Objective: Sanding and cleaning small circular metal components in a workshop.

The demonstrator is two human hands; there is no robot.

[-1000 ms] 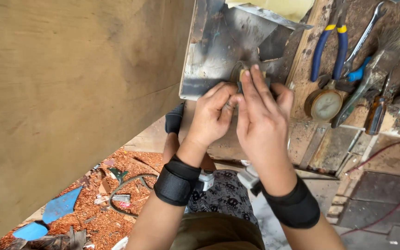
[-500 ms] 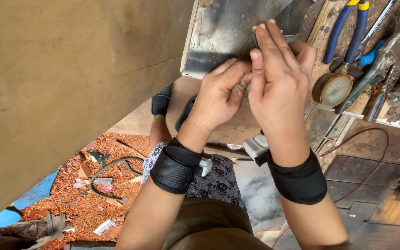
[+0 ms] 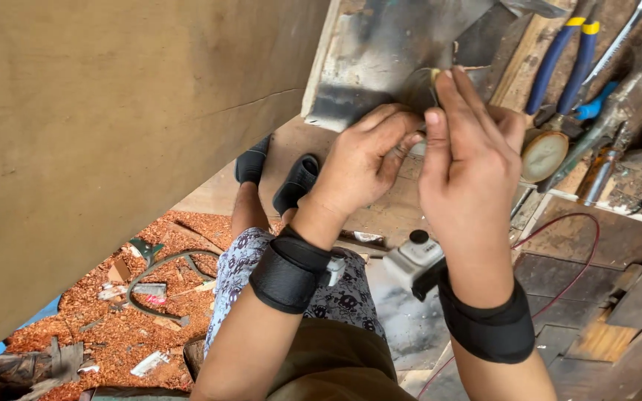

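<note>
- The metal sheet [image 3: 388, 52], a grey, scuffed plate with a dark scorched band along its lower edge, lies on the wooden bench at the top of the view; everything below is placed from it.
- The left hand [image 3: 365, 160] sits just under the sheet's lower edge, fingers curled, thumb and forefinger drawn together on a small part [image 3: 419, 145] at that edge. The part is mostly hidden, so what it is cannot be told.
- The right hand [image 3: 469, 160] is beside the left, to the sheet's lower right, fingers straight and pressed together, their tips resting against a small round piece [image 3: 423, 83] on the sheet's face. Whether it pinches or only steadies is not clear.
- Both wrists wear black bands.
- Judged by its look, the sheet is stiff, thin and fairly light, with hard edges and a torn corner that could cut. It is best held flat by the face or along the smooth lower edge, away from the jagged upper right.
- The small part seems light and easy to drop, so a fingertip pinch suits it.
- Right of the sheet lie blue-handled pliers [image 3: 559, 63] and a round tape measure [image 3: 544, 156].
- Below the sheet a white power tool [image 3: 414, 260] rests by the person's knee.
- Left of the sheet stands a large plywood panel [image 3: 113, 134]; under it, reddish wood shavings [image 3: 113, 312] cover the floor.
</note>
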